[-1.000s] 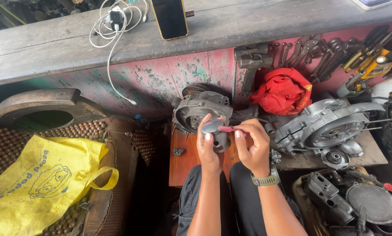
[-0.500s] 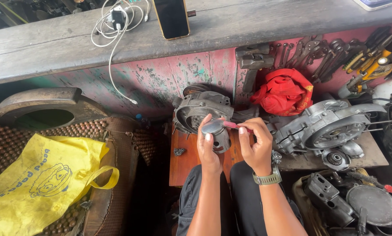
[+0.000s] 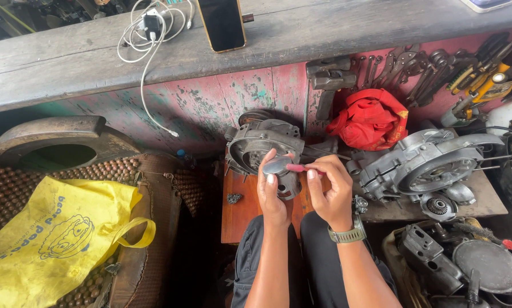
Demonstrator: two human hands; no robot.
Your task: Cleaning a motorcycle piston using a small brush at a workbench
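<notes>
My left hand (image 3: 272,194) grips a small round grey metal part (image 3: 283,175), thumb over its shiny top. My right hand (image 3: 328,189), with a watch at the wrist, holds a thin red-handled tool (image 3: 301,168) whose tip touches the top of that part. Both hands are raised over a small orange-brown wooden stool (image 3: 239,211) in front of my knees. Just beyond the hands lies a grey engine casing (image 3: 256,142) against the peeling red wall.
A second engine casing (image 3: 427,162) lies to the right, with a red cloth (image 3: 373,117) behind it. A hammer (image 3: 327,85) and wrenches (image 3: 416,65) hang on the wall. A yellow bag (image 3: 56,239) rests on a beaded seat at left. A phone (image 3: 222,23) and white charger cable (image 3: 147,34) lie on the wooden counter.
The hands with the metal part and the tool stay in nearly the same place; the left thumb has shifted slightly over the part's top.
</notes>
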